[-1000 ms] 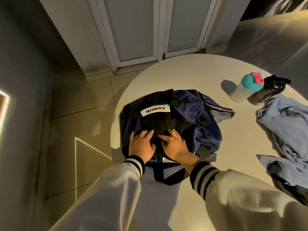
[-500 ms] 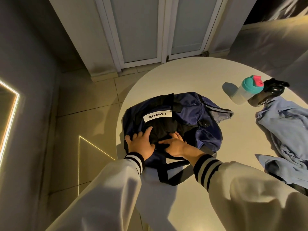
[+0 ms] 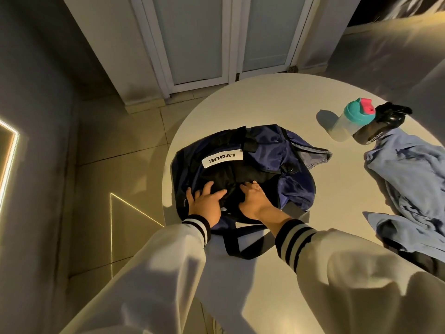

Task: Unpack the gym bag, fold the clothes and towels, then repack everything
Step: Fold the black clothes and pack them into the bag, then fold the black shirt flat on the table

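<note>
R of soft navy nylon gym bag (image 3: 289, 169), all apart from it: clear plastic shaker bottle w/ teal lid (image 3: 349, 124), black bottle (image 3: 385, 119), crumpled pale-blue garment (image 3: 414, 179). Bag sits at round white table (image 3: 265, 102)'s L rim, w/ bare top beyond & R. On bag's near black fabric, left hand (image 3: 204, 206) & right hand (image 3: 252, 201) press flat, fingers spread.

Gym bag (image 3: 296, 165) lies on the table (image 3: 265, 97). On the bag's near side rest the left hand (image 3: 204, 203) and right hand (image 3: 255, 201). Right of the bag and further back: shaker bottle (image 3: 349, 124), with second bottle (image 3: 375, 133) just beside it. Directly right of the bag: clothes (image 3: 414, 179).
</note>
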`<state>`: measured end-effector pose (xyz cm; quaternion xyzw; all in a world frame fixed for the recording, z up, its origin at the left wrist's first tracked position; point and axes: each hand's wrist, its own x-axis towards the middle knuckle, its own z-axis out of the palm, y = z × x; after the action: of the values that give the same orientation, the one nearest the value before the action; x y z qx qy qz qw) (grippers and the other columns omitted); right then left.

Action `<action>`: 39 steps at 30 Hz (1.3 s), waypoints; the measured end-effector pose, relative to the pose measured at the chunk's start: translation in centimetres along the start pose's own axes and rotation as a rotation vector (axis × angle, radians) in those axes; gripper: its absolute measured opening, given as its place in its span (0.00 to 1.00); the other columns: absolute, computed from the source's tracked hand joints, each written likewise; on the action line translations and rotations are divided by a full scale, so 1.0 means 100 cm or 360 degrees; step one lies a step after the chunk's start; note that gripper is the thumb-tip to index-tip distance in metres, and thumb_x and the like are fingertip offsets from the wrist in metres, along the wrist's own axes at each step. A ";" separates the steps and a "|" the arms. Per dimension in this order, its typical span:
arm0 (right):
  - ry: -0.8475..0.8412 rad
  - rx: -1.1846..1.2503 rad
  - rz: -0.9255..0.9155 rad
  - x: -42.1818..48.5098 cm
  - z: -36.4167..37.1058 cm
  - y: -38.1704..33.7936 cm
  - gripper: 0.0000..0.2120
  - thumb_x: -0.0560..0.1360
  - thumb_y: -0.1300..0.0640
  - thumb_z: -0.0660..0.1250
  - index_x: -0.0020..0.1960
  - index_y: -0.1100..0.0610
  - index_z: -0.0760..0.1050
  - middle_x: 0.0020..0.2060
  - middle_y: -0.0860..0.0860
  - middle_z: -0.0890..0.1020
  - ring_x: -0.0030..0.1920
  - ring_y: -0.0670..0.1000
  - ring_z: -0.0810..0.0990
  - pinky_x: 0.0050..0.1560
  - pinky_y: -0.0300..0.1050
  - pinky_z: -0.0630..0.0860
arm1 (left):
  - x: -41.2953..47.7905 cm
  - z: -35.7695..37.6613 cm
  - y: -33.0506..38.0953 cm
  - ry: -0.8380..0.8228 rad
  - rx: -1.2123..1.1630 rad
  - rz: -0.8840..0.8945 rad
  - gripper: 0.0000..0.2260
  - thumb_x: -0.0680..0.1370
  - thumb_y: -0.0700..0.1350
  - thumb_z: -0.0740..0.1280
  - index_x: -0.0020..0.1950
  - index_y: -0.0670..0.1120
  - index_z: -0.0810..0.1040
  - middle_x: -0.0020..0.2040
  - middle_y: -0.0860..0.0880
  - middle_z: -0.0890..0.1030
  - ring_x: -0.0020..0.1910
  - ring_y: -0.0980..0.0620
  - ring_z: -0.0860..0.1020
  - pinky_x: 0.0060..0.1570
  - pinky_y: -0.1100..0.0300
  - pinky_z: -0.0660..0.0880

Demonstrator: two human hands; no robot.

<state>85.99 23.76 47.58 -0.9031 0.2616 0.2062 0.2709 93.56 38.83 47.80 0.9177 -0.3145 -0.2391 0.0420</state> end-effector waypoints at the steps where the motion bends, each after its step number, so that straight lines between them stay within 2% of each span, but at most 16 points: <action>1: 0.0028 0.0069 -0.0038 -0.002 0.000 0.001 0.32 0.78 0.62 0.63 0.80 0.61 0.56 0.79 0.58 0.57 0.80 0.58 0.48 0.78 0.44 0.45 | 0.000 0.001 0.002 0.0002 -0.0047 0.0039 0.28 0.81 0.41 0.62 0.77 0.64 0.64 0.82 0.50 0.53 0.77 0.41 0.60 0.77 0.40 0.37; 5: 0.0144 0.0181 -0.0125 -0.009 -0.001 0.010 0.32 0.77 0.71 0.61 0.79 0.60 0.58 0.79 0.58 0.57 0.80 0.57 0.50 0.77 0.43 0.48 | 0.005 0.005 0.002 0.0007 -0.0196 0.0131 0.29 0.81 0.38 0.61 0.76 0.64 0.67 0.82 0.51 0.53 0.78 0.45 0.62 0.78 0.43 0.37; 8: 0.0252 0.0252 -0.0160 -0.017 -0.001 0.010 0.30 0.77 0.72 0.60 0.78 0.60 0.63 0.77 0.59 0.63 0.79 0.57 0.57 0.76 0.40 0.51 | -0.001 0.009 0.007 0.0107 -0.0252 0.0089 0.20 0.82 0.45 0.60 0.72 0.64 0.72 0.82 0.52 0.55 0.80 0.46 0.54 0.77 0.42 0.37; 9: 0.0307 0.0290 -0.0177 -0.020 -0.002 0.009 0.29 0.77 0.72 0.61 0.76 0.60 0.66 0.75 0.59 0.67 0.77 0.57 0.61 0.74 0.39 0.54 | -0.007 0.011 0.013 0.0182 -0.0271 0.0073 0.17 0.82 0.49 0.61 0.70 0.63 0.74 0.80 0.53 0.59 0.79 0.46 0.53 0.78 0.42 0.40; 11: 0.0414 0.0371 -0.0202 -0.029 -0.009 0.007 0.25 0.76 0.72 0.61 0.72 0.61 0.72 0.70 0.60 0.73 0.71 0.58 0.70 0.71 0.39 0.61 | -0.021 0.011 0.031 0.0280 -0.0345 0.0057 0.15 0.82 0.54 0.61 0.68 0.61 0.76 0.75 0.56 0.67 0.73 0.48 0.59 0.75 0.45 0.49; 13: 0.0517 0.0438 -0.0219 -0.042 -0.017 0.008 0.22 0.75 0.71 0.61 0.67 0.61 0.77 0.65 0.60 0.76 0.66 0.58 0.75 0.68 0.41 0.65 | -0.032 0.010 0.052 0.0256 -0.0424 0.0034 0.17 0.81 0.53 0.61 0.71 0.59 0.74 0.71 0.55 0.71 0.70 0.48 0.65 0.71 0.46 0.56; 15: 0.0638 0.0477 -0.0242 -0.060 -0.026 0.014 0.19 0.75 0.71 0.62 0.64 0.61 0.80 0.62 0.59 0.79 0.63 0.58 0.77 0.64 0.40 0.67 | -0.038 0.008 0.069 0.0163 -0.0610 -0.0022 0.20 0.81 0.49 0.62 0.74 0.56 0.71 0.72 0.51 0.72 0.71 0.46 0.68 0.72 0.47 0.61; 18: 0.0855 0.0572 -0.0200 -0.094 -0.046 0.038 0.18 0.76 0.70 0.62 0.62 0.61 0.80 0.59 0.58 0.80 0.60 0.57 0.78 0.60 0.37 0.67 | -0.049 0.006 0.099 0.0186 -0.0836 -0.0008 0.20 0.80 0.45 0.63 0.72 0.54 0.73 0.71 0.48 0.73 0.70 0.44 0.69 0.70 0.47 0.68; 20: 0.0929 0.0650 -0.0143 -0.120 -0.056 0.064 0.18 0.75 0.70 0.63 0.62 0.61 0.80 0.58 0.58 0.79 0.58 0.58 0.78 0.61 0.42 0.71 | -0.060 0.006 0.128 0.0319 -0.0797 0.0108 0.17 0.80 0.43 0.64 0.68 0.53 0.77 0.67 0.47 0.76 0.66 0.44 0.69 0.67 0.50 0.69; 22: 0.0930 0.0663 -0.0064 -0.146 -0.062 0.094 0.17 0.76 0.69 0.63 0.63 0.60 0.79 0.57 0.59 0.79 0.57 0.59 0.79 0.60 0.49 0.74 | -0.070 0.008 0.164 0.0343 -0.0799 0.0219 0.15 0.80 0.42 0.64 0.65 0.53 0.79 0.62 0.46 0.78 0.61 0.43 0.69 0.64 0.50 0.69; 25: 0.0923 0.0718 0.0140 -0.180 -0.060 0.144 0.15 0.78 0.65 0.63 0.63 0.59 0.79 0.59 0.58 0.80 0.57 0.59 0.79 0.60 0.52 0.75 | -0.081 0.022 0.220 0.0150 -0.0802 0.0382 0.15 0.80 0.40 0.62 0.66 0.50 0.79 0.61 0.43 0.77 0.61 0.41 0.72 0.65 0.48 0.70; 29: 0.0885 0.0758 0.0261 -0.213 -0.042 0.207 0.16 0.78 0.66 0.61 0.63 0.59 0.79 0.59 0.59 0.80 0.57 0.59 0.79 0.58 0.52 0.76 | -0.090 0.064 0.282 -0.0085 -0.0801 0.0463 0.17 0.80 0.38 0.61 0.66 0.49 0.78 0.61 0.42 0.77 0.60 0.41 0.77 0.62 0.48 0.74; 32: 0.0938 0.0753 0.0317 -0.231 -0.023 0.254 0.13 0.79 0.66 0.62 0.61 0.60 0.79 0.56 0.60 0.81 0.55 0.59 0.80 0.55 0.51 0.76 | -0.093 0.104 0.322 -0.0204 -0.0828 0.0486 0.16 0.81 0.38 0.61 0.67 0.49 0.77 0.63 0.45 0.77 0.62 0.44 0.77 0.59 0.55 0.74; 34: 0.1015 0.0690 0.0371 -0.241 -0.010 0.288 0.12 0.78 0.66 0.62 0.58 0.61 0.80 0.54 0.60 0.81 0.55 0.61 0.78 0.53 0.53 0.75 | -0.094 0.133 0.345 -0.0270 -0.0870 0.0536 0.16 0.81 0.39 0.61 0.67 0.50 0.77 0.65 0.47 0.77 0.63 0.47 0.76 0.59 0.58 0.73; 37: 0.1201 0.0352 0.0650 -0.250 0.013 0.339 0.14 0.77 0.58 0.64 0.60 0.53 0.80 0.56 0.56 0.79 0.57 0.60 0.74 0.52 0.53 0.72 | -0.088 0.176 0.362 -0.0208 -0.0725 0.0644 0.16 0.81 0.46 0.62 0.68 0.58 0.76 0.65 0.53 0.78 0.64 0.50 0.74 0.65 0.51 0.73; 39: 0.1272 0.0142 0.0823 -0.251 0.030 0.361 0.15 0.76 0.52 0.65 0.62 0.48 0.77 0.59 0.52 0.76 0.60 0.58 0.70 0.56 0.55 0.67 | -0.081 0.200 0.367 -0.0126 -0.0634 0.0699 0.17 0.81 0.49 0.62 0.69 0.61 0.73 0.67 0.55 0.76 0.67 0.49 0.72 0.68 0.48 0.71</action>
<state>44.68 8.68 44.42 -0.8044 0.5701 -0.1080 0.1275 58.20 15.82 41.84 0.7913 -0.4538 -0.3170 0.2597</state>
